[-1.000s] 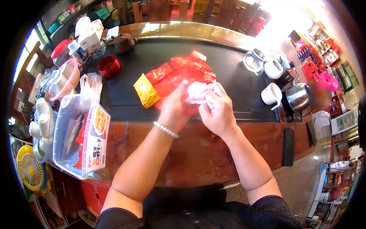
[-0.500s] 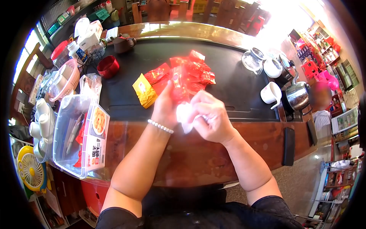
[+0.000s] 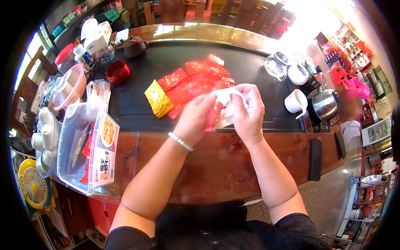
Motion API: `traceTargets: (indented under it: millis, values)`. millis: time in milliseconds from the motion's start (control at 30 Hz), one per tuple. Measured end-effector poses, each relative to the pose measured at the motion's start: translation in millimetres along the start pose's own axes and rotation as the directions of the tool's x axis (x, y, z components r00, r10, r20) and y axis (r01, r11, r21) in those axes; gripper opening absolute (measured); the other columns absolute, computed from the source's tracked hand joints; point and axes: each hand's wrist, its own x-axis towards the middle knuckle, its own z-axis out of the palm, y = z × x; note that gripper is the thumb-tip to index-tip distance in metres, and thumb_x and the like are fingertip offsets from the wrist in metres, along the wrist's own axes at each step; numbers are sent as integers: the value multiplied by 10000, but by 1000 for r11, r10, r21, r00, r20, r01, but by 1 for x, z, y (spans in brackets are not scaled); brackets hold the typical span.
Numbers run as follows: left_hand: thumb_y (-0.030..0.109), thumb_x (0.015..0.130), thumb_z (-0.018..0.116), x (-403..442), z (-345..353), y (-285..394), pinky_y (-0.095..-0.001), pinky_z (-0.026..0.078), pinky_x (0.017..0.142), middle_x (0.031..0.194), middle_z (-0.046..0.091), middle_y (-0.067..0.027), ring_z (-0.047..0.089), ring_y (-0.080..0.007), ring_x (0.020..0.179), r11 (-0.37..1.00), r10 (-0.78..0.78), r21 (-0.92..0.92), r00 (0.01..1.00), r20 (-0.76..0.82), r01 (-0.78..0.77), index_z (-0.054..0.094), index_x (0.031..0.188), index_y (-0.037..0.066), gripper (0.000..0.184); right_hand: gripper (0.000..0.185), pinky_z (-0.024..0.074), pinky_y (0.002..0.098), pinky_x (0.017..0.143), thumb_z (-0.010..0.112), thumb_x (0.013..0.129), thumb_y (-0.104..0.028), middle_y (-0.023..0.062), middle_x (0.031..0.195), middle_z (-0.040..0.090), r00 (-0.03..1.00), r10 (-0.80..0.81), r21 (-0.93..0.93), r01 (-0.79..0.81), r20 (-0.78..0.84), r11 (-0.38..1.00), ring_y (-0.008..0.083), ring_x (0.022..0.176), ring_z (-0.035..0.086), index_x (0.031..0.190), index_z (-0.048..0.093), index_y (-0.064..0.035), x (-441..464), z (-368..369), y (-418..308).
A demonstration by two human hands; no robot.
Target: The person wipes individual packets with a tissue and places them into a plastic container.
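My left hand (image 3: 194,118), with a white bead bracelet at the wrist, is closed around a red foil packet (image 3: 214,116). My right hand (image 3: 251,118) pinches a crumpled white tissue (image 3: 225,96), which touches the packet's upper end. Both hands are close together above the front edge of the black tea tray (image 3: 258,100). Just beyond them lies a pile of red foil packets (image 3: 189,88), partly hidden by my left hand. A yellow foil packet (image 3: 158,100) rests at the pile's left side.
At left stand a clear plastic box (image 3: 77,166), a pink basket (image 3: 77,93) with cups, a red bowl (image 3: 118,73) and a brown teapot (image 3: 135,48). At right are a glass jar (image 3: 276,66), a white mug (image 3: 296,102), a steel kettle (image 3: 325,105) and a black phone-like object (image 3: 315,160).
Both hands have moved right and slightly apart. The tissue has risen and opened out between them, and the red packet in my left hand now shows beside it.
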Motion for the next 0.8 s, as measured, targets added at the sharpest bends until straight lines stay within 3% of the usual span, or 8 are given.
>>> traceTargets:
  millis: [133,267,400,500,600,633,700,800]
  values:
    - [222,999,555,7,-15,-5,-240,508,644,836,635,-7,598,-72,705,988,66,144,996,-62,-56,601,955,71,164,237,519,244,643,625,881,-53,109,954,657,980,200,255,-192,-6,948,105,740,626,1099,562,16,3,8,-4]
    - [163,975,585,9,-12,-9,-269,526,741,922,648,-4,624,-89,815,992,113,60,993,-29,-111,601,1051,68,123,253,507,225,754,540,923,-15,94,1041,661,895,422,186,-444,144,877,107,882,627,1166,566,51,3,0,-4]
    - [50,930,604,-7,-1,2,-298,522,835,1061,645,-12,625,-118,946,994,-73,-67,976,206,89,557,1220,67,295,227,522,241,785,512,936,-2,102,1032,666,899,427,213,-437,96,874,118,894,638,1143,578,64,9,-7,-1]
    - [-26,891,599,-8,1,5,-313,516,859,1131,632,-33,620,-139,993,989,-91,-94,974,208,112,523,1276,70,404,167,492,208,612,568,915,-47,79,935,686,928,372,284,-364,28,887,68,716,594,1066,608,12,9,-3,4]
    - [-45,888,584,-6,-2,2,-319,515,864,1176,618,-56,612,-150,1023,990,-71,-107,981,183,92,506,1291,59,424,140,495,212,617,545,931,-46,78,974,653,957,236,164,-208,-171,964,80,753,594,1065,579,-21,11,-5,23]
    - [-50,884,582,-6,-2,2,-319,514,864,1171,619,-60,614,-153,1021,993,-51,-96,985,162,67,502,1295,56,433,157,526,272,792,518,954,-20,85,1040,625,922,350,237,-307,-167,922,141,908,616,1108,546,-31,13,-11,20]
    - [-61,875,579,-5,-3,2,-319,514,866,1163,620,-68,616,-159,1018,997,-10,-73,992,123,19,494,1304,49,451,159,533,291,792,523,950,-19,90,1043,627,886,415,410,-307,-205,859,155,914,622,1107,545,-29,17,-16,14]
    - [-73,866,571,-2,-8,1,-311,510,862,1166,618,-79,615,-160,1021,1000,9,-26,993,121,-6,477,1320,41,478,210,534,313,838,521,942,-11,95,1087,611,952,278,499,-182,-126,848,172,964,619,1151,518,-30,13,-13,3]
